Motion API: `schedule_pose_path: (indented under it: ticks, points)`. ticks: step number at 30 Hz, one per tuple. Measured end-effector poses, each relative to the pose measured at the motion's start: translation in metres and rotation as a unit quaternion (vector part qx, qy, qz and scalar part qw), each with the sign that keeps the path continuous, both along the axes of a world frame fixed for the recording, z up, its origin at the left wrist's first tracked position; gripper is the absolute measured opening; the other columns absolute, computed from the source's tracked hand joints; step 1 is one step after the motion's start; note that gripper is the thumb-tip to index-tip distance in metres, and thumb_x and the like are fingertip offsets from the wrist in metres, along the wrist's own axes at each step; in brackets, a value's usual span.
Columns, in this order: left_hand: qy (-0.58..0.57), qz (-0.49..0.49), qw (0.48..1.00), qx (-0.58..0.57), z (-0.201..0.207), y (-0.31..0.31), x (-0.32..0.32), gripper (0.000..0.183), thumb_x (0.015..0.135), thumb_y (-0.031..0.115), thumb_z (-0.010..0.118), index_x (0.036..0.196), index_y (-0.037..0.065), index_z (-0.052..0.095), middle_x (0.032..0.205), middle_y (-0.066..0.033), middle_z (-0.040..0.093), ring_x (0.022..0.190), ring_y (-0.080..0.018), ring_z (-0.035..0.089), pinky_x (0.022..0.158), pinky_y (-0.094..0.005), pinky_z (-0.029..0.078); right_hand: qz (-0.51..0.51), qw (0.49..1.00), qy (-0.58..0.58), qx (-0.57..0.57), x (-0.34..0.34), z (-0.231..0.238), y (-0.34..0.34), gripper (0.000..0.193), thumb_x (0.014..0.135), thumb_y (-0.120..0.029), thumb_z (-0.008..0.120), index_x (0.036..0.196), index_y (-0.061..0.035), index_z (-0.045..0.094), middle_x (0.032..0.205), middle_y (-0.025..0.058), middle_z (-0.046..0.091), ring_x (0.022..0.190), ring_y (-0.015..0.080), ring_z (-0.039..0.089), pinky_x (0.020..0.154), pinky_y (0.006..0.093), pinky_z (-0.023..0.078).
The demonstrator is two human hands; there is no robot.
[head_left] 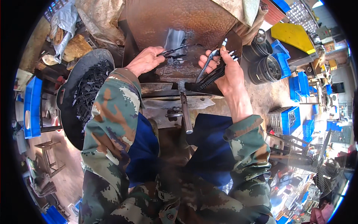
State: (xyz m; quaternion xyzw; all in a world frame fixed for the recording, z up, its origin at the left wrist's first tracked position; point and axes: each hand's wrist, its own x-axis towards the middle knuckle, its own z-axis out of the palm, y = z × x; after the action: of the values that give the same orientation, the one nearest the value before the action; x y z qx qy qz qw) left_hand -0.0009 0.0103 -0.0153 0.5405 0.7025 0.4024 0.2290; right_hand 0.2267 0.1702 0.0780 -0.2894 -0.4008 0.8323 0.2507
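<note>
My left hand [146,60] is closed around the handle end of a dark metal pliers-like tool [172,51]. Its two prongs point right, over a small metal fixture [176,61] on the brown bench. To the right, my right hand [230,71] grips a bundle of long dark metal strips [210,79] against the palm. Several of these strips have pale, shiny ends showing past the fingers. One wider dark strip [210,61] lies apart from the bundle, across the fingers. My thumb points up beside a whitish tip.
A black pan [66,108] with many dark metal pieces stands left of my arm. Below the bench edge, a metal rod [186,115] juts toward me between my knees. Black buckets [265,71] and blue crates [289,119] stand at right, near a floor fan [317,160].
</note>
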Motion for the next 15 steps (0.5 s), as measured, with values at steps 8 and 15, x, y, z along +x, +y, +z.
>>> schedule_pose_path:
  ticks: [8, 15]
  points:
    - [0.052, -0.012, 0.999, -0.008, 0.010, -0.006, 0.005, 0.023, 0.087, 0.007, 0.060, 0.108, -0.002, 0.064, 0.097, -0.0170, 0.061, 0.088, -0.0353, 0.058, 0.082, -0.0405, 0.046, 0.028, 0.999, 0.004, -0.014, 0.003, -0.005, 0.000, 0.018, 0.100, -0.023, 0.061, 0.100, -0.0049, 0.058, 0.085, 0.0067, 0.061, 0.060, 0.0148, 0.054, 0.063, 0.0365, 0.054]
    - [0.139, 0.028, 0.989, -0.050, 0.034, 0.000, 0.020, 0.024, 0.093, 0.014, 0.056, 0.110, -0.001, 0.065, 0.092, -0.0144, 0.064, 0.086, -0.0311, 0.063, 0.078, -0.0405, 0.048, 0.061, 0.989, -0.060, 0.123, 0.021, 0.006, -0.012, 0.013, 0.093, -0.017, 0.069, 0.090, -0.0054, 0.063, 0.073, 0.0026, 0.062, 0.047, 0.0079, 0.043, 0.046, 0.0285, 0.037]
